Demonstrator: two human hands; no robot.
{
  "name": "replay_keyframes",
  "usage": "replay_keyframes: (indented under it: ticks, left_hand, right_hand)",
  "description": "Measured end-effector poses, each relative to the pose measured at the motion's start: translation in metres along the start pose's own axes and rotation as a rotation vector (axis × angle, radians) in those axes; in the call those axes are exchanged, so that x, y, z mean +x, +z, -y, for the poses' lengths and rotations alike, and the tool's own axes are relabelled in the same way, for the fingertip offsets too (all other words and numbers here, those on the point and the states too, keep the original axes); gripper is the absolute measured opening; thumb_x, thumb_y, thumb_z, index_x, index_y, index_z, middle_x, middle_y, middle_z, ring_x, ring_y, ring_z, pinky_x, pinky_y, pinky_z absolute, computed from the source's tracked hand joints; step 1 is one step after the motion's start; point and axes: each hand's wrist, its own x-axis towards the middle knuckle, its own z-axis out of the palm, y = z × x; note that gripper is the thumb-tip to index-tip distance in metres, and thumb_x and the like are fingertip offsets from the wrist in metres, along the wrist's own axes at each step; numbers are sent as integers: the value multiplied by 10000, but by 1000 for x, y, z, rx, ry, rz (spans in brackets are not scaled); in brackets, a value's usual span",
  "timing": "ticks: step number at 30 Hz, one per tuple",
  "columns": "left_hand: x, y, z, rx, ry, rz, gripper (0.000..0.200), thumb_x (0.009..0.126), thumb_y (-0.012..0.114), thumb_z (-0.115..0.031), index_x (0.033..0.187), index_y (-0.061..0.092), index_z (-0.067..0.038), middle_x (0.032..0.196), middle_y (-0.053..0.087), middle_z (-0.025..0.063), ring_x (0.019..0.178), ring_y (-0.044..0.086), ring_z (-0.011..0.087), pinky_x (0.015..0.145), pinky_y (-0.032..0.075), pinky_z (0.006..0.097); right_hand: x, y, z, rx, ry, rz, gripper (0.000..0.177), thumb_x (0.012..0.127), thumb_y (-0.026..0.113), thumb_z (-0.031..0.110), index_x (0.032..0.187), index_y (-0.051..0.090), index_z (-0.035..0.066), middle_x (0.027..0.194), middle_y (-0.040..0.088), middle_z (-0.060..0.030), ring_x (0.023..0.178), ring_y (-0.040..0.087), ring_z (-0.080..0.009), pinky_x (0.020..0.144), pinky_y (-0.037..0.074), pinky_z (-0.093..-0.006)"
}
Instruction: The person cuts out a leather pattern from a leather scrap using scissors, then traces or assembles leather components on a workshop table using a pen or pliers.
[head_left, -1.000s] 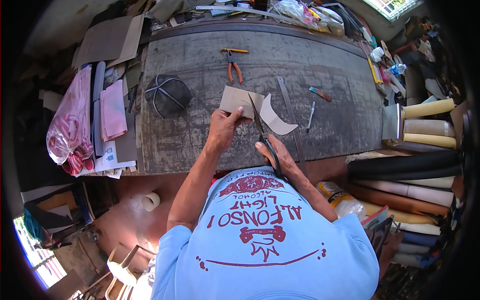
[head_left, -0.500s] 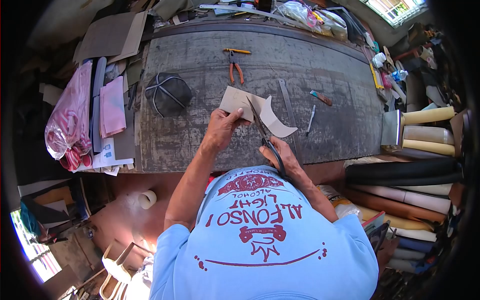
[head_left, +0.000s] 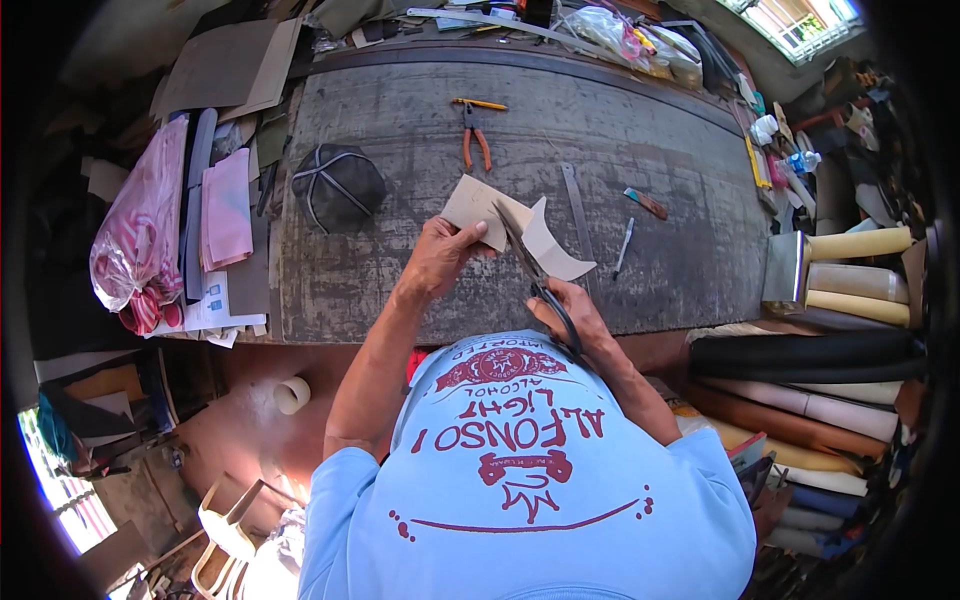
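My left hand (head_left: 438,256) pinches the lower left edge of a beige piece of card (head_left: 468,203), thumb on top, holding it over the worktable. In my right hand (head_left: 574,308) is a pair of large scissors (head_left: 526,254) with dark handles, fingers wrapped round the loops. The blades point away from me, up and to the left, and cross the card. On their right side a curved, pointed strip of the card (head_left: 552,250) bends away from the main part. A metal ruler (head_left: 577,205) lies just beyond that strip.
On the dark worktable (head_left: 400,120) lie orange-handled pliers (head_left: 475,140), a yellow pencil (head_left: 480,103), a dark round panelled piece (head_left: 338,188), a cutter (head_left: 646,203) and a pen (head_left: 623,245). Material rolls (head_left: 800,360) stack at right; a pink plastic bag (head_left: 140,230) sits at left.
The scissors and right hand have shifted slightly down and right, and the card has turned a little with its cut strip. My left hand keeps its hold. The whole view has moved slightly.
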Motion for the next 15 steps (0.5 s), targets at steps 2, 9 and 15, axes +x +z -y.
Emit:
replay_keyframes:
  ticks: [2,9,15]
  left_hand:
    - [0,-1,0,-7,0,10,234,932,635,-106,1119,628,33,1020,689,109,874,677,183,705,575,308]
    - [-2,-2,-5,151,-18,68,245,938,623,-101,1126,620,56,1006,683,118,864,672,173,694,561,299]
    - [-4,0,-9,135,-31,84,257,930,638,-108,1119,622,66,983,684,120,833,668,171,688,554,302]
  right_hand:
    - [2,-1,-4,6,21,8,390,830,719,363,820,612,-12,652,523,-36,615,445,-101,532,343,-296]
    - [5,-5,12,-58,68,19,523,809,707,533,764,557,34,622,442,-8,580,407,-104,507,317,-299]
    - [7,-7,16,-31,28,26,530,799,722,520,782,586,8,628,467,-19,590,413,-112,518,322,-309]
